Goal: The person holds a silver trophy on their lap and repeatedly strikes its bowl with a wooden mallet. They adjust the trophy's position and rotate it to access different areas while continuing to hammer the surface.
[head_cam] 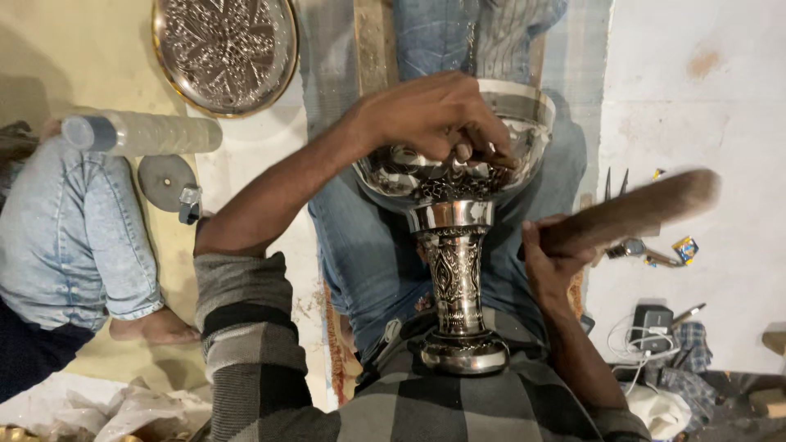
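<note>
While the engraved metal goblet (455, 245) lies across the person's lap, foot against the belly, the left hand (434, 115) curls its fingers over a small tool at the bowl's rim, and the right hand (550, 258) grips a blurred wooden mallet (630, 214).

you've got a tall silver goblet (455, 245) lying along your lap, its round foot against your belly, bowl pointing away. its stem is chased with dark engraved patterns, the bowl polished and mirror-bright. a blurred brown wooden mallet (630, 213) hangs to its right.
</note>
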Tool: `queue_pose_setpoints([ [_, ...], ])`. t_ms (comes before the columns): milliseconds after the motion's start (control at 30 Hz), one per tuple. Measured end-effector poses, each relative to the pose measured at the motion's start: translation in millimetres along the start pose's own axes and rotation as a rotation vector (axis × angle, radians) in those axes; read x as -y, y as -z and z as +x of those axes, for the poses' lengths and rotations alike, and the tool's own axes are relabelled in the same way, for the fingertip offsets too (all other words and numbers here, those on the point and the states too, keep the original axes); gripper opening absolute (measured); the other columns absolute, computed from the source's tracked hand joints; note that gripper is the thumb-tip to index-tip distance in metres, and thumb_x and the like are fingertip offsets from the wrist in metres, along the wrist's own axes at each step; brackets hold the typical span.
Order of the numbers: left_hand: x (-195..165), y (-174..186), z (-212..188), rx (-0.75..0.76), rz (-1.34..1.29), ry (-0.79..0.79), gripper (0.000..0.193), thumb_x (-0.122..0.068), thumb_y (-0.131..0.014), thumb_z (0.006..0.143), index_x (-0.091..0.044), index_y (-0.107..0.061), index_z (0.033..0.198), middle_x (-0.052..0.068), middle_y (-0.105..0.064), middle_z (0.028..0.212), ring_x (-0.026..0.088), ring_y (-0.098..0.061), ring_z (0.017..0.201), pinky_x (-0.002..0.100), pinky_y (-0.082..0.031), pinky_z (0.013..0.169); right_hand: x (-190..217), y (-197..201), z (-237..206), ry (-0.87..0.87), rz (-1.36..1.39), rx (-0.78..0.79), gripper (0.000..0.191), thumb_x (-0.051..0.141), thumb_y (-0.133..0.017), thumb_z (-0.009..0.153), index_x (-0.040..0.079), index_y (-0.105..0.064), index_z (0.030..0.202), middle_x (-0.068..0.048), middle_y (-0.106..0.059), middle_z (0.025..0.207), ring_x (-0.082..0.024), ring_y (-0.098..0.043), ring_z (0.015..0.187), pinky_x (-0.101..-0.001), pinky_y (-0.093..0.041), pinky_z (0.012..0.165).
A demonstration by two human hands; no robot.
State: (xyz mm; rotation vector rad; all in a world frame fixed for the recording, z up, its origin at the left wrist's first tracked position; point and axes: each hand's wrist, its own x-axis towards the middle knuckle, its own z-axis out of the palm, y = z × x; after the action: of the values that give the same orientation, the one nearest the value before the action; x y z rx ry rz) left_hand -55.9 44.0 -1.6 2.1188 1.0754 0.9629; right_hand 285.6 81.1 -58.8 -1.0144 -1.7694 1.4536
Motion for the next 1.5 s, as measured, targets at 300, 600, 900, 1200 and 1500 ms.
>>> queue_pose_setpoints([
  [300, -18.0, -11.1, -16.3, -0.186, 0.222, 0.255, 0.050, 0.010, -0.063, 0.067, -0.008, -0.079, 0.112, 0.008, -0.080, 0.093, 0.015, -0.066, 0.055, 0.030, -0.049, 0.046, 34.6, 26.0, 52.1, 0.010, -0.408, 0.299, 0.013, 0.001, -0.073, 0.084, -0.003, -0.063, 0.091, -0.006, -0.059, 0.068, -0.011, -0.051, 0.065, -0.0292, -0.045, 0.060],
  [600, -37.2, -23.9, -24.5, -0.348, 0.168, 0.432, 0.044, 0.013, -0.066, 0.077, -0.007, -0.081, 0.113, 0.009, -0.081, 0.102, 0.015, -0.056, 0.044, 0.030, -0.036, 0.037, 78.3, 15.6, 112.1, 0.277, -0.354, 0.436, 0.020, 0.009, -0.076, 0.087, -0.001, -0.058, 0.090, -0.012, -0.064, 0.079, -0.013, -0.059, 0.069, -0.0329, -0.047, 0.067],
  [900, -58.8, -63.7, -37.2, -0.735, 0.129, 0.633, 0.056, 0.017, -0.058, 0.075, 0.003, -0.067, 0.129, 0.019, -0.076, 0.110, 0.027, -0.079, 0.101, 0.035, -0.066, 0.090, 149.4, 1.5, 184.7, 0.283, -0.887, 0.796, 0.025, 0.009, -0.074, 0.076, -0.003, -0.061, 0.094, -0.020, -0.062, 0.073, -0.028, -0.060, 0.063, -0.0419, -0.047, 0.061],
  [1200, -76.2, -116.1, -7.9, -1.555, -0.130, 0.644, 0.036, 0.024, -0.045, 0.091, 0.010, -0.061, 0.121, 0.014, -0.072, 0.104, 0.016, -0.072, 0.101, 0.028, -0.063, 0.093, 256.2, -72.7, 192.0, 0.716, -1.137, 0.942, 0.033, 0.023, -0.081, 0.074, 0.002, -0.069, 0.097, -0.016, -0.066, 0.067, -0.032, -0.066, 0.058, -0.0436, -0.053, 0.059],
  [1500, -70.5, -122.0, -0.4, -1.863, -0.415, 0.359, 0.021, 0.024, -0.056, 0.094, 0.009, -0.060, 0.108, 0.016, -0.073, 0.101, 0.018, -0.074, 0.091, 0.028, -0.062, 0.079, 242.1, -91.3, 193.4, 0.814, -1.463, 1.008, 0.031, 0.022, -0.080, 0.073, 0.014, -0.074, 0.102, -0.008, -0.070, 0.072, -0.023, -0.068, 0.057, -0.0399, -0.055, 0.048],
])
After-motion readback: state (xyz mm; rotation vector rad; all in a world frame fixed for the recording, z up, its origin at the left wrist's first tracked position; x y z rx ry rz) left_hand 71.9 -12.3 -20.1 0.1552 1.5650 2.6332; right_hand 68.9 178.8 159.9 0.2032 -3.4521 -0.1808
